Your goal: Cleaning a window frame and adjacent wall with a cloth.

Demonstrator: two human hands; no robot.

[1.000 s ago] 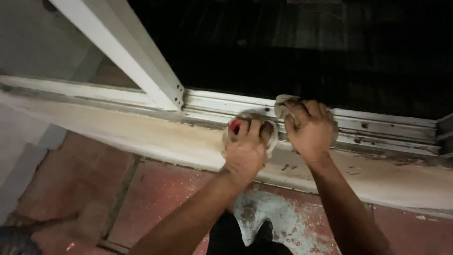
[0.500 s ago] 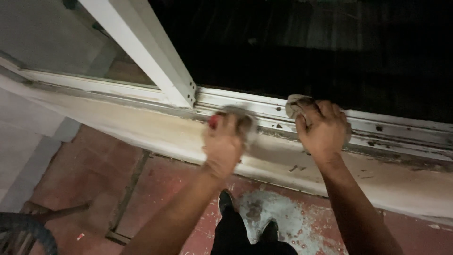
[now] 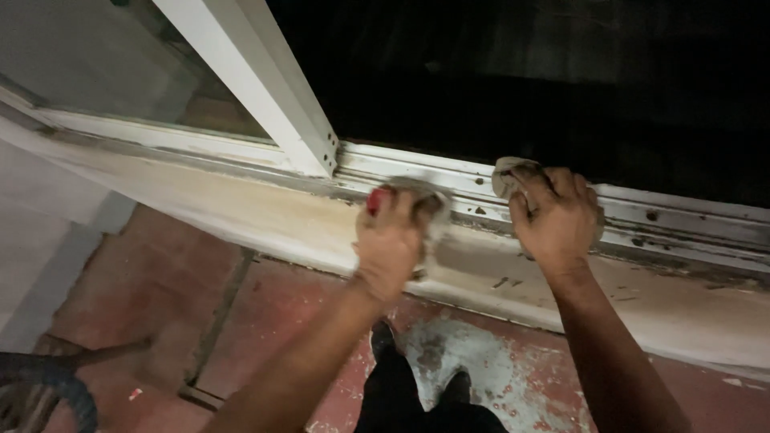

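My left hand (image 3: 393, 236) presses a small pale disc-like object with a red part (image 3: 375, 200) against the dirty window sill (image 3: 241, 200), just below the metal sliding track (image 3: 674, 224). My right hand (image 3: 555, 212) is closed around a crumpled grey rag (image 3: 507, 171) and rests on the track to the right. The white window frame post (image 3: 265, 96) meets the track just left of my left hand. Much of both held things is hidden by my fingers.
Beyond the track the opening is dark. Glass (image 3: 88, 56) fills the upper left. Below the sill lies a worn red tiled floor (image 3: 152, 297) with a pale paint patch (image 3: 473, 361). My dark shoes (image 3: 385, 341) stand there. A dark curved hose-like object (image 3: 48, 385) sits bottom left.
The camera view has shifted, so the frame post sits more to the right in view. My left hand has slid slightly along the sill with its object. My right hand keeps its grip on the rag.
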